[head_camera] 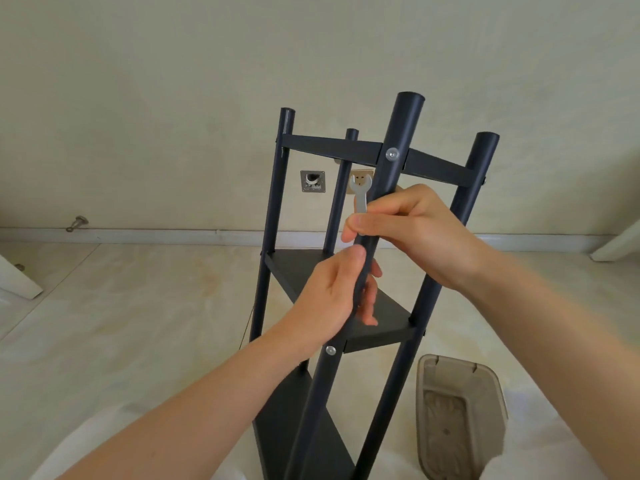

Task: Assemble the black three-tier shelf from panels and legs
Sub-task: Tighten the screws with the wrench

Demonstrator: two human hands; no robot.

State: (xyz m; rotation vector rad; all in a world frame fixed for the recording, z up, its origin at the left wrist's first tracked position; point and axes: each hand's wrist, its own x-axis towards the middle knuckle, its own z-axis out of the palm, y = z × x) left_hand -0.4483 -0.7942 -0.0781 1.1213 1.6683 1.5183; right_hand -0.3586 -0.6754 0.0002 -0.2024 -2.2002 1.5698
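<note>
Black shelf [377, 327] upright on floor, left hand [332, 292] gripping front leg [388, 188], right hand [412, 230] pinching small wrench [361, 195] beside it

The black shelf [381, 329] stands upright on four round legs with all three flat panels fitted. Its front leg [401, 133] carries one silver bolt [392, 154] at the top panel [332, 148] and a second bolt [330, 350] at the middle panel [298, 268]. The left hand [329, 296] grips this leg between the bolts. Just above it, the right hand [415, 230] holds a small flat wrench [361, 192] beside the leg, open end up.
</note>
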